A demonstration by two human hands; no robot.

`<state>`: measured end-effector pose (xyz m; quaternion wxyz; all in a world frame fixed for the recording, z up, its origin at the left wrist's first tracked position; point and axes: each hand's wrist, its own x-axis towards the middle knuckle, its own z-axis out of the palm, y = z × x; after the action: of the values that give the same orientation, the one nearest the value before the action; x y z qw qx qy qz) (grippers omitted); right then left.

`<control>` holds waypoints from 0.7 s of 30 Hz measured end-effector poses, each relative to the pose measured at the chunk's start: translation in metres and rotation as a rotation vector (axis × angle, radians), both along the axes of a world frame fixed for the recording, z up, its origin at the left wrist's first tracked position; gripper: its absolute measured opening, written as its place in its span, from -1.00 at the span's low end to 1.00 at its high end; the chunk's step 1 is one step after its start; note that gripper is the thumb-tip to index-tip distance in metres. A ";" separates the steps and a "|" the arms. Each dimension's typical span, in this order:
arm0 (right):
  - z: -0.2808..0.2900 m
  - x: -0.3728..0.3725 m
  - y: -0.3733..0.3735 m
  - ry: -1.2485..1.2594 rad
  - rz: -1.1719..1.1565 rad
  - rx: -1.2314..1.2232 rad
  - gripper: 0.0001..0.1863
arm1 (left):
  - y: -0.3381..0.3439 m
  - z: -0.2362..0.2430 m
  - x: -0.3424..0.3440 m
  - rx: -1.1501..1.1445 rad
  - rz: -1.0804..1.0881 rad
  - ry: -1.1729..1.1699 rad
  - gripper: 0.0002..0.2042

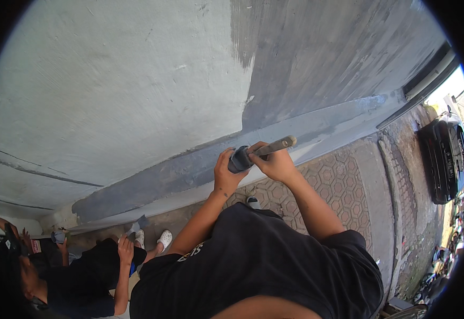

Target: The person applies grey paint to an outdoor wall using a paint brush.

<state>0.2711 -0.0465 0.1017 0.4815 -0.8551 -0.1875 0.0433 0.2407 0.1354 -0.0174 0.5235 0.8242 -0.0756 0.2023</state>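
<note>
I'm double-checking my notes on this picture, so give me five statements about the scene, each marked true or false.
1. The left hand holds a dark cup. True.
2. Only the left hand is holding something. False: the right hand holds a flat tool handle.
3. The wall is darker at upper right than upper left. True.
4. Nobody else is in view. False: another person is at lower left.
5. A black vehicle shows at right. True.
</note>
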 end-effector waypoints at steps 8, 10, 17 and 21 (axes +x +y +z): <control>0.014 0.010 -0.032 0.093 -0.189 0.235 -0.87 | 0.012 -0.001 0.004 0.047 0.074 0.027 -0.29; 0.014 0.005 -0.028 0.061 -0.175 0.264 -0.87 | 0.012 0.000 0.005 0.088 0.093 0.035 -0.28; 0.020 -0.014 0.011 -0.173 0.007 0.033 -0.89 | 0.003 -0.004 0.005 0.030 0.078 0.084 -0.30; 0.015 -0.014 0.017 -0.219 0.011 0.021 -0.90 | 0.003 -0.010 0.008 -0.030 0.136 0.132 -0.29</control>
<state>0.2573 -0.0299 0.1167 0.4666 -0.8486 -0.2443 -0.0498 0.2484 0.1382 -0.0278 0.5245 0.8311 0.0179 0.1838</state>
